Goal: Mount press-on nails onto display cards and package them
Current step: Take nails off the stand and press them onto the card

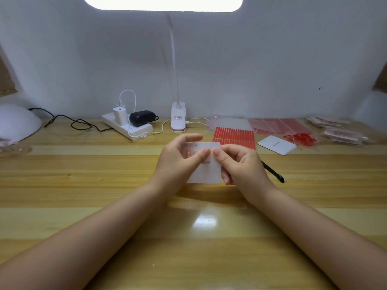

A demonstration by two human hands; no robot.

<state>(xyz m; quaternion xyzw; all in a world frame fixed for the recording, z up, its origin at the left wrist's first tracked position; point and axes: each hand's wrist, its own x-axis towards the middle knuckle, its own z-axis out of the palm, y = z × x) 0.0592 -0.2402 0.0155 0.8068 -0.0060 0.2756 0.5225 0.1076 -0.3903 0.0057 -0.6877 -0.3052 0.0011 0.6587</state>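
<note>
Power strip, lamp clamp, black pen

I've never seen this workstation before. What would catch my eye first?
Both hands, left hand and right hand, hold a white display card up at the centre above the wooden table. Behind it to the right lies a sheet of red strips; overhead glows a bright lamp.

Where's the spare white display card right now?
In the head view, the spare white display card lies flat on the table, to the right of the hands, between the red adhesive strip sheet and the loose red nails.
</note>
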